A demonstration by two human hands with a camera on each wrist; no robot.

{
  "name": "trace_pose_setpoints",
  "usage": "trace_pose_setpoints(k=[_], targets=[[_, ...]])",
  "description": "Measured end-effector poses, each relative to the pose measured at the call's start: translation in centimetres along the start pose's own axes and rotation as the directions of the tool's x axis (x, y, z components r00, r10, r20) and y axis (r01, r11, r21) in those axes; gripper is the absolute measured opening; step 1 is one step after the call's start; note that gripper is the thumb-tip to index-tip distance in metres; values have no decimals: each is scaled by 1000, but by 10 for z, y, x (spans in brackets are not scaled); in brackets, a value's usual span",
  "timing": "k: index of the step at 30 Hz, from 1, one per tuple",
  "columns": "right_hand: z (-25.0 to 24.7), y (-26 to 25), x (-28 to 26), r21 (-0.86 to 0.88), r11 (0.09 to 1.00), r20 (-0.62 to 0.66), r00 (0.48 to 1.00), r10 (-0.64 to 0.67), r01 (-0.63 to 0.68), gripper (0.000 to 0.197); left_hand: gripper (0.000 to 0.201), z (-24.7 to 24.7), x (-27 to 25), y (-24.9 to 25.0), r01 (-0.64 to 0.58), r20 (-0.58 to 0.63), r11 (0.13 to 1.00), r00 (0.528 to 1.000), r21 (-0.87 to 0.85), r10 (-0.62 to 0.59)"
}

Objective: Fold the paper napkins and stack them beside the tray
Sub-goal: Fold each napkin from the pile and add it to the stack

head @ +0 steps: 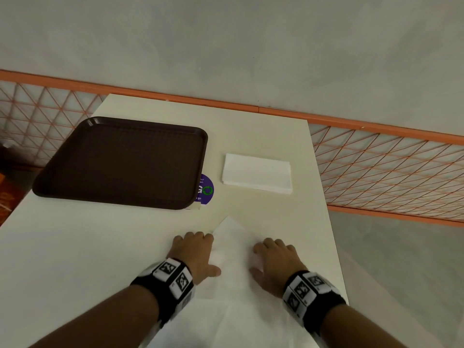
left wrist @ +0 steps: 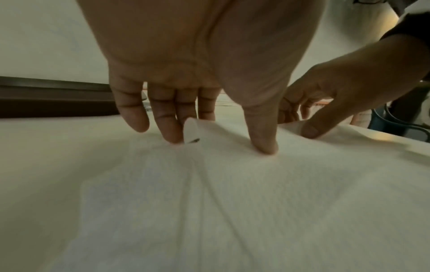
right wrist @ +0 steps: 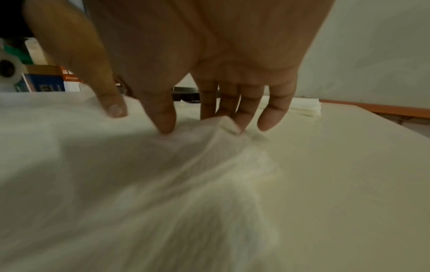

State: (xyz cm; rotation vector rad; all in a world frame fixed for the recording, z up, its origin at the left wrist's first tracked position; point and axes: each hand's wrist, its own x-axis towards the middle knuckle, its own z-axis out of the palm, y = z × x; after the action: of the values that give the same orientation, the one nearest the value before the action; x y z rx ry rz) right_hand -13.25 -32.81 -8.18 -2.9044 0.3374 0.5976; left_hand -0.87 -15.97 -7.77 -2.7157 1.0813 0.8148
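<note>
1. A big white napkin [head: 233, 280] lies open on the table [head: 75, 247], close to the person.
2. The left hand [head: 194, 252] pinches the napkin's far edge; in the left wrist view a bit of paper pokes up between its fingers [left wrist: 167, 127].
3. The right hand [head: 272, 263] also grips that edge, with the paper bunched up under its fingers [right wrist: 242, 117].
4. The brown tray [head: 120, 162] sits farther back on the left.
5. A stack of folded napkins [head: 257, 173] lies just beside the tray, on its right.
6. To fold well, I think both hands should lift the edge together and keep it level.
7. Go slow. The paper looks thin and could tear or crumple.
8. Line up the corners first, then press the fold flat.
</note>
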Motion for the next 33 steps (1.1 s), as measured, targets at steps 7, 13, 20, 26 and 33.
trace_pose_setpoints(k=[7,13,20,26,33], targets=[[-20,4,14,126,988,174,982,69,-92,35,51,-15,6,10,88,191,989,979,-119,-64],[-1,18,-9,614,768,129,983,127,-180,7,23,-4,-8,-9,66,120,847,993,-528,-3],[6,30,-25,981,-46,195,940,281,-190,22,22,10,-24,-10,160,164,-141,986,-977,-15],[17,35,-11,890,396,92,940,328,-225,6,17,18,-15,-5,75,68,42,988,-996,-141],[11,36,-7,825,535,-9,943,331,-180,6,16,-16,-16,5,-150,-175,418,984,-896,-22]])
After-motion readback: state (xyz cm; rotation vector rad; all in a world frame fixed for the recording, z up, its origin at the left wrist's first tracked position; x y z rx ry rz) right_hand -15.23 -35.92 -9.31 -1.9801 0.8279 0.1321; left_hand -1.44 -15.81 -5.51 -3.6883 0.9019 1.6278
